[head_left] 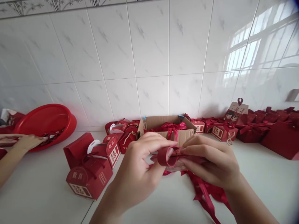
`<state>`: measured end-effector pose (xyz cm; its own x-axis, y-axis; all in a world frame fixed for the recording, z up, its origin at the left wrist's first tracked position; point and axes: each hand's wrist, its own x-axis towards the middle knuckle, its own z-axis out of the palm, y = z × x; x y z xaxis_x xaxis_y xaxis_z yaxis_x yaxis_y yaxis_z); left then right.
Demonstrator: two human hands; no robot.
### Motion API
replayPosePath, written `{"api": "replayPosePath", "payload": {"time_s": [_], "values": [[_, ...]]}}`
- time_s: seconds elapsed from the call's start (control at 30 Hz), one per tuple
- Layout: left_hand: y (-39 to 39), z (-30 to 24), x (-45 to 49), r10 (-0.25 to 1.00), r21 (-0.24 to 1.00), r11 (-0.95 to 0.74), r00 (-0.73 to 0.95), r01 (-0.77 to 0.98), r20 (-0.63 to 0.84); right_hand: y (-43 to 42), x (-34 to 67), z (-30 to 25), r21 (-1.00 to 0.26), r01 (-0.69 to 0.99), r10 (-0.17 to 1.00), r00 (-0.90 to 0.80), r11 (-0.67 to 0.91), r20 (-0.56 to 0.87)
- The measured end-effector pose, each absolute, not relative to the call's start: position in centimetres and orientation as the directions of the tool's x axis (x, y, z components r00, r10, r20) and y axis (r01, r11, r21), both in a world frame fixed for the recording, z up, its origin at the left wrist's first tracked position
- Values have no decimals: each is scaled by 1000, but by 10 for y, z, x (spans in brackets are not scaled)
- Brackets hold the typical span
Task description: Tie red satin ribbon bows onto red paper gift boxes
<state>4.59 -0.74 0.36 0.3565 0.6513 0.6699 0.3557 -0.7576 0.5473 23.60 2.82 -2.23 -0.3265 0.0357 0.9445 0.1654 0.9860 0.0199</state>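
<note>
A red gift box (165, 155) with a curled loop handle at its top is between my hands, mostly covered by my fingers. My left hand (142, 165) pinches it from the left, thumb and forefinger close to the loop. From the other side, my right hand (210, 158) grips its upper edge with bent fingers. Below my right hand, loose dark red satin ribbons (205, 199) trail over the white tabletop. Just beyond my hands stands an open cardboard box (161, 119) with red ribbons (174, 127) inside.
To the left, red gift boxes (90, 180) with printed labels stand on the table. A co-worker's hand (29, 142) reaches to a red basin (46, 118) containing small items. More red boxes (253, 130) line the tiled wall on the right.
</note>
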Motion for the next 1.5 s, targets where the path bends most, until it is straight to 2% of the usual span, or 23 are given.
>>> {"api": "replayPosePath", "payload": {"time_s": [0.17,0.37,0.47,0.57,0.7,0.83,1.03,1.3,1.5], "values": [[-10,7,47,624,510,-780,398,362,672,28,237,-23,18,160,35,-321,987,946],[-16,9,42,567,402,-817,446,414,692,26,237,-22,57,151,-11,-290,987,957],[-15,7,43,590,432,-801,427,414,685,24,236,-20,107,177,-59,-260,978,964],[-8,5,44,603,498,-797,418,342,679,23,236,-18,151,187,-102,-252,971,962],[0,5,43,561,507,-827,437,244,703,24,235,-16,185,185,-135,-255,965,957],[3,7,41,536,502,-840,449,203,715,24,235,-16,184,170,-135,-261,968,956],[4,6,40,581,572,-802,447,172,680,25,236,-16,165,143,-122,-271,976,955],[10,4,39,530,486,-848,383,212,757,26,236,-18,163,190,-116,-235,968,965],[11,9,45,566,508,-824,318,251,761,30,234,-21,157,225,-109,-212,962,971]]}}
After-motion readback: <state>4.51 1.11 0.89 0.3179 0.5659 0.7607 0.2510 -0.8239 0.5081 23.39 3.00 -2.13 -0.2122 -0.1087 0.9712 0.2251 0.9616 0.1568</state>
